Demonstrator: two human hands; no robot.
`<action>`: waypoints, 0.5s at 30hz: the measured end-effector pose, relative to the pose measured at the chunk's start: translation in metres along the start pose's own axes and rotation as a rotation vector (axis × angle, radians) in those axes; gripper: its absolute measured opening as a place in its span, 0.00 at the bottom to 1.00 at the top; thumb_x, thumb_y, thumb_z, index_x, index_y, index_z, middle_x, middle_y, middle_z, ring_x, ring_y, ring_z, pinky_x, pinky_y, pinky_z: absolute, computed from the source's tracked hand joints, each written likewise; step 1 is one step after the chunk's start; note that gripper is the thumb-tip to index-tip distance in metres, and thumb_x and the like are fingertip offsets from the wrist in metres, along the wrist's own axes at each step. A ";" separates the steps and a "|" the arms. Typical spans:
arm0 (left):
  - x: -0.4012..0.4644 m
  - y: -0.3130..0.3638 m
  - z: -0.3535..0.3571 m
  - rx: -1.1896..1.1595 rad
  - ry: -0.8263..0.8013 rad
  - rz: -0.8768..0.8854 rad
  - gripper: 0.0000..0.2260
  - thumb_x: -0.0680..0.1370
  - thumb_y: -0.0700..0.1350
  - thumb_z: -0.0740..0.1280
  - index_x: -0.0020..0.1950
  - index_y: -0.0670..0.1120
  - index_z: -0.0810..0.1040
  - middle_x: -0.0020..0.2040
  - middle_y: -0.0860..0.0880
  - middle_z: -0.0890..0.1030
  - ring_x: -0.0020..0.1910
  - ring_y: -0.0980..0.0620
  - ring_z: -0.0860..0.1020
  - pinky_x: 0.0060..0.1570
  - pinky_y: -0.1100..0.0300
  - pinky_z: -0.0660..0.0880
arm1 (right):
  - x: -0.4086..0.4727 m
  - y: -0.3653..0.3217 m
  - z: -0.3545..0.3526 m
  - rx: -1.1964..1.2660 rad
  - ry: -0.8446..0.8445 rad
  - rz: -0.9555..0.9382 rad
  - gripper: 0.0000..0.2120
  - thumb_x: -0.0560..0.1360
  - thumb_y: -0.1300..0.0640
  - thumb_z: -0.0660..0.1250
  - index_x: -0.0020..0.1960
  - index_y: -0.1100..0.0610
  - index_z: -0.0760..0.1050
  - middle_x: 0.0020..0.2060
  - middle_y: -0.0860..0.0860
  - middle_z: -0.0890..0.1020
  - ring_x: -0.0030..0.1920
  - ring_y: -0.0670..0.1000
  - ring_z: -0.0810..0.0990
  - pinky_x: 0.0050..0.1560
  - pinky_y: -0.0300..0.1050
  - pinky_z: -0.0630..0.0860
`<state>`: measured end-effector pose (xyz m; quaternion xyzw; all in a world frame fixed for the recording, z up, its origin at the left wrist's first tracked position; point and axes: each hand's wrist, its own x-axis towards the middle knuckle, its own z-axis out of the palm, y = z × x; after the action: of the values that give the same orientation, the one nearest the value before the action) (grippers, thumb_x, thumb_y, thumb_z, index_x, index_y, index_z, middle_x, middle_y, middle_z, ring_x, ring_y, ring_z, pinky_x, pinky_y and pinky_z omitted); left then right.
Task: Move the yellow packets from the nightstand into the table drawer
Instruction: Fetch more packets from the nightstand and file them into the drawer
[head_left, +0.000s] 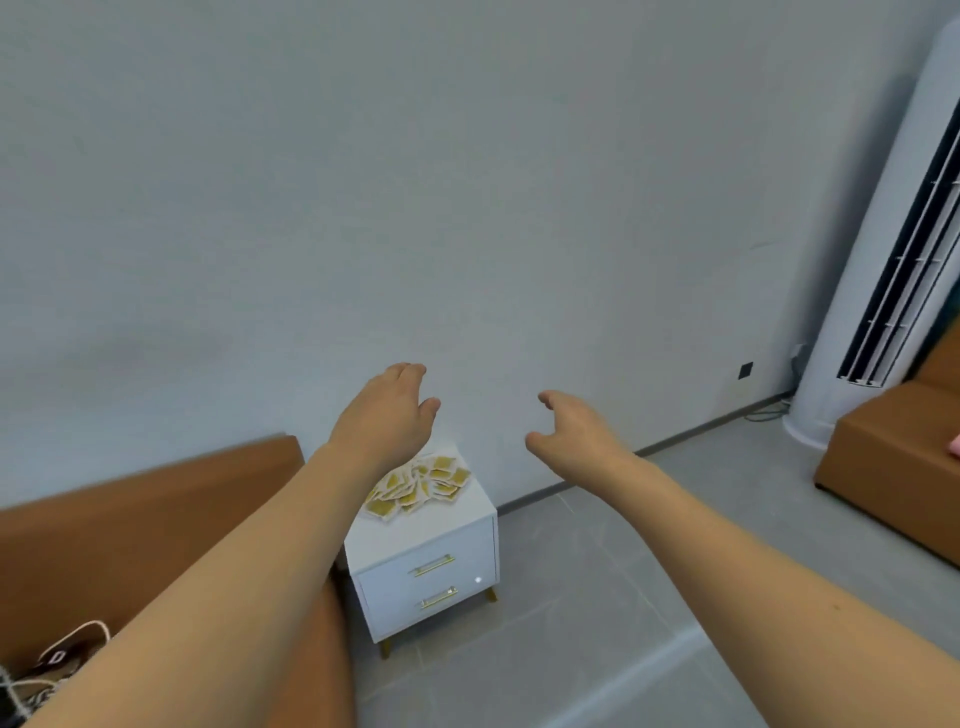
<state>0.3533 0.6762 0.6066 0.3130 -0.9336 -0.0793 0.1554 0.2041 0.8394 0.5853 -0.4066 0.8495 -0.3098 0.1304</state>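
Observation:
A white nightstand with two gold-handled drawers, both closed, stands against the wall in the lower middle. A heap of several yellow packets lies on its top, towards the back. My left hand is stretched out in front of the heap's left part, fingers loosely apart, holding nothing. My right hand reaches forward to the right of the nightstand, fingers curled and apart, empty too. Both hands are well short of the packets. No table is in view.
A brown sofa sits left of the nightstand, with a bag with white cords on it. A tall white air conditioner stands at the right, a brown seat below it. Grey tiled floor lies ahead.

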 end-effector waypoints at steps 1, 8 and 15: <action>0.017 -0.022 0.003 -0.001 -0.012 -0.001 0.24 0.84 0.51 0.56 0.77 0.44 0.60 0.76 0.46 0.63 0.74 0.45 0.64 0.70 0.50 0.64 | 0.022 -0.009 0.013 0.003 -0.005 0.010 0.31 0.78 0.55 0.62 0.78 0.57 0.56 0.76 0.53 0.63 0.75 0.53 0.62 0.71 0.46 0.62; 0.149 -0.140 0.025 -0.112 -0.070 -0.134 0.25 0.83 0.51 0.58 0.77 0.43 0.60 0.77 0.44 0.62 0.73 0.43 0.65 0.69 0.49 0.65 | 0.162 -0.034 0.075 0.055 -0.027 0.154 0.30 0.78 0.56 0.62 0.78 0.57 0.58 0.75 0.52 0.64 0.73 0.53 0.65 0.66 0.45 0.66; 0.284 -0.203 0.091 -0.121 -0.208 -0.121 0.25 0.83 0.51 0.58 0.78 0.45 0.58 0.78 0.45 0.61 0.74 0.45 0.65 0.70 0.49 0.65 | 0.322 -0.016 0.135 0.090 -0.086 0.255 0.30 0.78 0.55 0.62 0.77 0.58 0.58 0.75 0.54 0.65 0.71 0.53 0.68 0.59 0.42 0.66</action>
<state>0.2214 0.3476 0.5399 0.3490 -0.9175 -0.1768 0.0712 0.0729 0.5266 0.5007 -0.3018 0.8731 -0.3109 0.2233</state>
